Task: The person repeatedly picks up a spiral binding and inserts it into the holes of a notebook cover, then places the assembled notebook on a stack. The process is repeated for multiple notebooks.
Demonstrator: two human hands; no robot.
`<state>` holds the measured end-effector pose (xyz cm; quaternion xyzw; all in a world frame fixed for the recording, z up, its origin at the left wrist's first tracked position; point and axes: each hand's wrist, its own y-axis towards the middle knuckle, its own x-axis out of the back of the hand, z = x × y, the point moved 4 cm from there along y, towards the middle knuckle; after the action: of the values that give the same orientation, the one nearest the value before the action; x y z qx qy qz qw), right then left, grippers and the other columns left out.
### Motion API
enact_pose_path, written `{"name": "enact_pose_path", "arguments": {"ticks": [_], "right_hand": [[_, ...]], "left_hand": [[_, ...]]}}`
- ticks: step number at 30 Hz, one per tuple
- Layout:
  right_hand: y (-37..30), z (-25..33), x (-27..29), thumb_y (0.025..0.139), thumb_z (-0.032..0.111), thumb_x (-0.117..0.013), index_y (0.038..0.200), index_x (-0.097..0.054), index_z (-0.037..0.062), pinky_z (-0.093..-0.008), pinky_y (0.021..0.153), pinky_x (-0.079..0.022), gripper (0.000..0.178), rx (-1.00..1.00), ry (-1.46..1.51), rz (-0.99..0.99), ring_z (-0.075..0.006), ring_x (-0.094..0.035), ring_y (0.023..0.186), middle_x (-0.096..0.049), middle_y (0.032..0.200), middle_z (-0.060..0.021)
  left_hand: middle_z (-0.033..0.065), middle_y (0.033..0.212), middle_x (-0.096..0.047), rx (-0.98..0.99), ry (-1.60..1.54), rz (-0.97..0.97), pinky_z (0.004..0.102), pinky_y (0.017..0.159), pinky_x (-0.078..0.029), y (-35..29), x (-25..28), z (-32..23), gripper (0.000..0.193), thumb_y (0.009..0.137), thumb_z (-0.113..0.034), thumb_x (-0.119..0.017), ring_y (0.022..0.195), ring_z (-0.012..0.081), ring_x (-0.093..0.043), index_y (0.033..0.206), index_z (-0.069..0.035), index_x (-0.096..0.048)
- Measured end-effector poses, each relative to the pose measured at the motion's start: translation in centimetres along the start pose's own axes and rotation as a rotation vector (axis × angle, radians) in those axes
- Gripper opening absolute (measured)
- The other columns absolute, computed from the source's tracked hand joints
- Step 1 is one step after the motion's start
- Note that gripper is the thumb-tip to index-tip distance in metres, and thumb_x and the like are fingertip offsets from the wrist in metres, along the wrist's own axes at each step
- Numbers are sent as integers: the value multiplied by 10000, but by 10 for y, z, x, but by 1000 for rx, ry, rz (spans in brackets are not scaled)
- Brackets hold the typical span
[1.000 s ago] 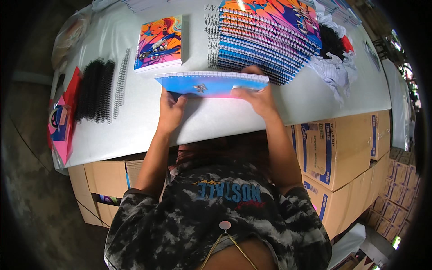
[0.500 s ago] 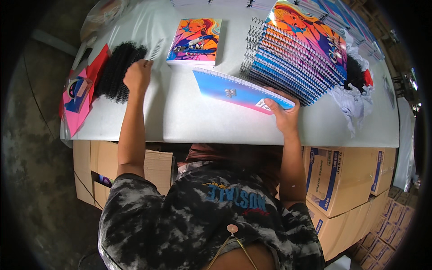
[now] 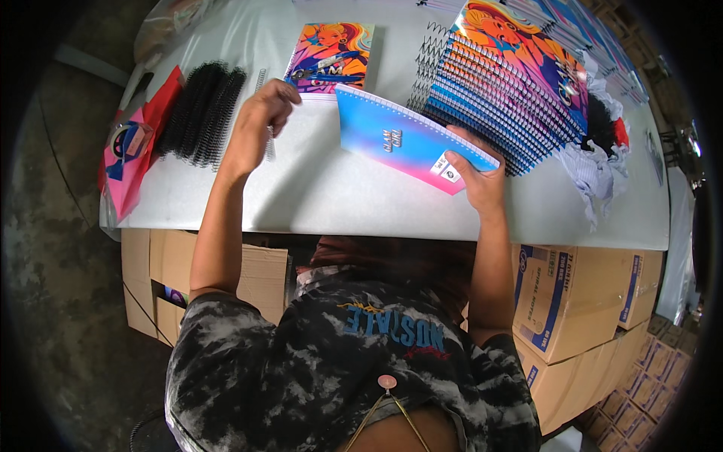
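My right hand (image 3: 482, 177) grips a blue-and-pink notebook (image 3: 407, 139) by its right end, thumb on the cover. A row of punched holes runs along its top edge, and it is tilted above the table. My left hand (image 3: 267, 113) is closed around a thin black spiral binding coil (image 3: 269, 147), whose ends show above and below the fist. To the left of that hand lies a pile of black spiral coils (image 3: 197, 117). Just beyond both hands is a stack of notebooks (image 3: 331, 41) with an illustrated cover, and blue-handled pliers (image 3: 327, 71) rest on it.
Many coil-bound notebooks (image 3: 504, 90) are stacked at the right, beside a crumpled striped cloth (image 3: 591, 177). At the far left, a tape roll (image 3: 120, 142) lies on red and pink sheets (image 3: 124, 188). Cardboard boxes (image 3: 576, 297) stand below the white table (image 3: 339, 215).
My left hand has moved right, away from the coil pile and toward the notebook, carrying the coil. The notebook in my right hand has risen slightly and turned more face-up.
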<state>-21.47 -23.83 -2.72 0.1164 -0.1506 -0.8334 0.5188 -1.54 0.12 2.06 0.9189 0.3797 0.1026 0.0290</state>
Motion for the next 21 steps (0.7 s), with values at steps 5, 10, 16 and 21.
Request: {"name": "enact_pose_path", "arguments": {"ticks": [5, 10, 16, 21], "right_hand": [[-2, -1, -1, 807, -15, -628, 1066, -614, -45, -242, 837, -462, 262, 10, -18, 1, -120, -592, 921, -643, 1048, -111], [-5, 1, -2, 806, -31, -617, 1062, -616, -47, -234, 817, -469, 256, 19, -35, -22, -114, -600, 892, -651, 1026, -107], [-6, 1, -4, 801, -29, -629, 1053, -624, -43, -227, 799, -471, 253, 27, -26, -49, -106, -602, 872, -657, 1009, -106], [-6, 0, -2, 793, -25, -641, 1043, -637, -28, -212, 757, -475, 249, 45, -28, 8, -93, -604, 828, -668, 968, -98]], "left_hand": [[11, 764, -472, 74, 89, 116, 221, 589, -343, -3, -26, -5, 207, 901, -187, -403, 639, 86, -361, 894, -23, -529], [-24, 705, -430, 0, 183, 38, 206, 546, -287, 2, -29, 10, 318, 947, -332, -463, 599, 57, -321, 845, -39, -532], [-41, 645, -393, 48, 122, 33, 185, 497, -254, 2, -23, 11, 313, 956, -315, -451, 542, 41, -299, 840, -32, -519], [-21, 639, -482, 173, 14, 17, 175, 470, -268, 10, -25, -4, 295, 950, -297, -470, 499, 46, -312, 826, -35, -523]]}}
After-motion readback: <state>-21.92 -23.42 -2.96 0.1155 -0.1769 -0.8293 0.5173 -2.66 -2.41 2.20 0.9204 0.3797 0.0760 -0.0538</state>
